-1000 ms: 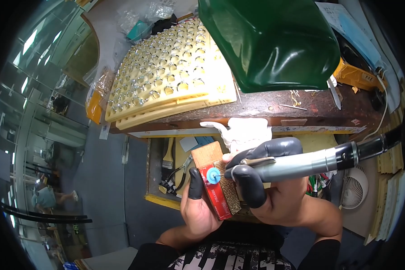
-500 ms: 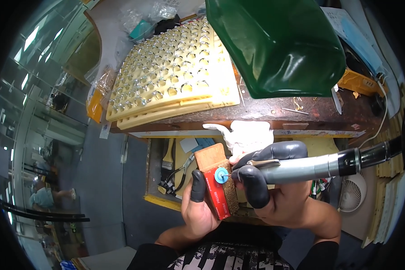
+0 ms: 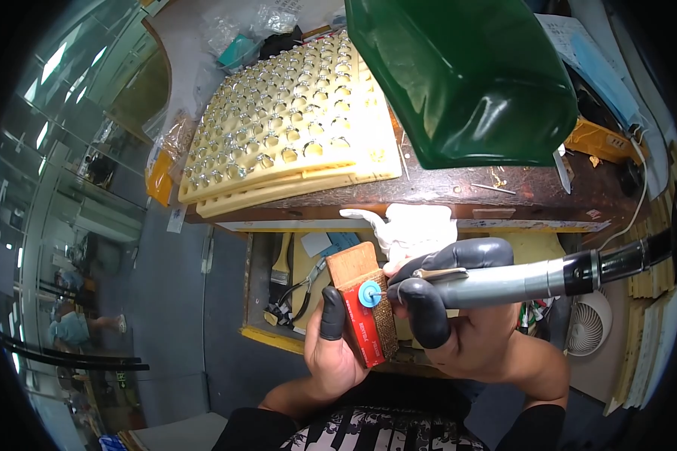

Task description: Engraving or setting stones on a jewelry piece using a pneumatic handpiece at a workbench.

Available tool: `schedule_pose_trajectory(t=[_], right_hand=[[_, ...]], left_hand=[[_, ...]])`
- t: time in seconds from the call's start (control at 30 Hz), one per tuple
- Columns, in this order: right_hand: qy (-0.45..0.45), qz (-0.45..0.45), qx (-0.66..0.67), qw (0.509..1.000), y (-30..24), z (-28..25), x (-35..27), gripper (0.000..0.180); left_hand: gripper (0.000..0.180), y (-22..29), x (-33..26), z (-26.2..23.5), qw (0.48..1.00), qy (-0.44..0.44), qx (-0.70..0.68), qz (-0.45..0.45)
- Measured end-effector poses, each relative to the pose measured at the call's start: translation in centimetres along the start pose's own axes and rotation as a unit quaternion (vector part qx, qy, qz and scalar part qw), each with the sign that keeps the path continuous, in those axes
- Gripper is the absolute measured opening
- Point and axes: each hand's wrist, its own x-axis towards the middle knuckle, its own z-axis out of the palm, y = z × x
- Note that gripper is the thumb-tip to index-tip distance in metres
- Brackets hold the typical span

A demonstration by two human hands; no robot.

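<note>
My left hand [image 3: 329,349], a black cot on its thumb, grips a flat wooden brush [image 3: 366,331] with a red label and a brown bristly side. The brush's bare wooden end points away from me. In my right hand [image 3: 459,323] is a silver rotary handpiece [image 3: 504,287], held like a pen by fingers in black cots. On its thin shank sits a small blue disc [image 3: 369,294], over the red label and close to the bristle edge. I cannot tell whether the disc touches the brush.
Stacked cream trays [image 3: 278,180] with many rings stand on the bench [image 3: 444,184], left of a large green cover [image 3: 466,83]. A white bench peg [image 3: 417,229] juts from the front edge. Below, an open drawer [image 3: 274,340] holds pliers [image 3: 308,289] and a brush. A white fan [image 3: 590,323] stands right.
</note>
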Motion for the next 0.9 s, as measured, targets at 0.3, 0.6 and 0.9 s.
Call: schedule_pose_trajectory(t=[0.3,0.6,0.9], right_hand=[[-0.025,0.011,-0.02,0.999,-0.11,-0.36,-0.04,0.017],[-0.024,0.01,-0.011,1.0,-0.13,-0.49,0.11,0.015],[-0.035,0.021,-0.017,0.999,-0.25,-0.57,0.06,0.011]], left_hand=[[0.058,-0.14,-0.11,-0.38,1.0,-0.004,0.003,0.004],[0.058,-0.11,-0.1,-0.53,1.0,-0.019,-0.003,-0.007],[0.057,-0.36,-0.05,-0.77,0.999,-0.022,-0.032,0.001]])
